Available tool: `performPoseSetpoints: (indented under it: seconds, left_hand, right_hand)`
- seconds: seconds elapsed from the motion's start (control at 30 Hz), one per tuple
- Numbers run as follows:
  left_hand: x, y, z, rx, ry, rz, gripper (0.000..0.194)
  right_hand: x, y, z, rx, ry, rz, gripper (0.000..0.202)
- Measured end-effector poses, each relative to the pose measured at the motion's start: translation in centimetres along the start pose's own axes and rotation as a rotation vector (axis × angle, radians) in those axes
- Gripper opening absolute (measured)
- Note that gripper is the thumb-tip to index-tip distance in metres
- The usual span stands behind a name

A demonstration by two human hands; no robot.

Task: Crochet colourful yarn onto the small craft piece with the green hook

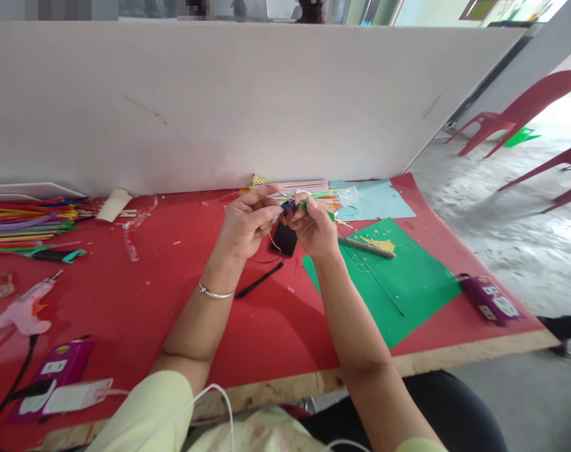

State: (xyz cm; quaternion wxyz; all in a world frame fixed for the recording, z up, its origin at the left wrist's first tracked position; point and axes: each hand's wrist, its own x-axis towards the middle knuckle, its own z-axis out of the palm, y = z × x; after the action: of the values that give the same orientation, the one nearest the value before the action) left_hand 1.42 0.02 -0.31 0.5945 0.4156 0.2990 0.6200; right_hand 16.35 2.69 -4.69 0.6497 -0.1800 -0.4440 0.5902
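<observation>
Above the red tabletop, my left hand (pixel 250 223) is closed in a pinch at a small dark blue and orange bundle (pixel 290 207), its exact kind too small to make out. A thin pinkish strand runs by its fingers and loops down beneath. My right hand (pixel 317 229), also closed, meets the bundle from the other side and pinches a thin green piece (pixel 332 215) whose ends show beside the fingers. Below the hands lies a black phone (pixel 283 240), partly covered by them. A black pen (pixel 260 280) rests nearer to me.
A green sheet (pixel 408 276) carries a grey rod (pixel 368 247) and scraps. Left are colourful pipe cleaners (pixel 26 223), a cutter (pixel 54 255), a pink glue gun (pixel 26 307) and a purple power strip (pixel 62 370). A white partition (pixel 219 107) stands behind; another purple box (pixel 490 300) sits right.
</observation>
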Motion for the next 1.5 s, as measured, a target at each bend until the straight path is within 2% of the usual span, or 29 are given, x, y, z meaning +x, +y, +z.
performPoseSetpoints:
  seconds: [0.33,0.6,0.83,1.1,1.3,1.5]
  left_hand:
    - [0.2,-0.4,-0.4,0.045,0.017,0.041,0.039]
    - [0.2,-0.3,-0.3,0.035,0.013,0.046,0.041]
    - [0.1,-0.4,-0.2,0.111,0.040,0.051,0.031]
    - [0.1,-1.1,-0.8,0.157,0.013,0.155,0.041]
    - [0.1,-0.9,-1.0,0.139,-0.002,0.112,0.046]
    - [0.2,-0.9,-1.0,0.119,-0.011,0.087,0.049]
  right_hand:
    - [0.1,0.1,-0.2,0.063,0.011,0.032,0.040]
    - [0.0,-0.2,0.0,-0.002,0.017,0.030,0.040]
    - [0.1,-0.2,-0.2,-0.001,0.015,0.023,0.040]
    - [0.1,-0.3,-0.2,-0.018,0.007,0.023,0.041]
    - [0.0,-0.4,0.0,-0.008,0.047,0.030,0.040]
    - [0.1,-0.3,-0.2,-0.011,0.014,0.035,0.043]
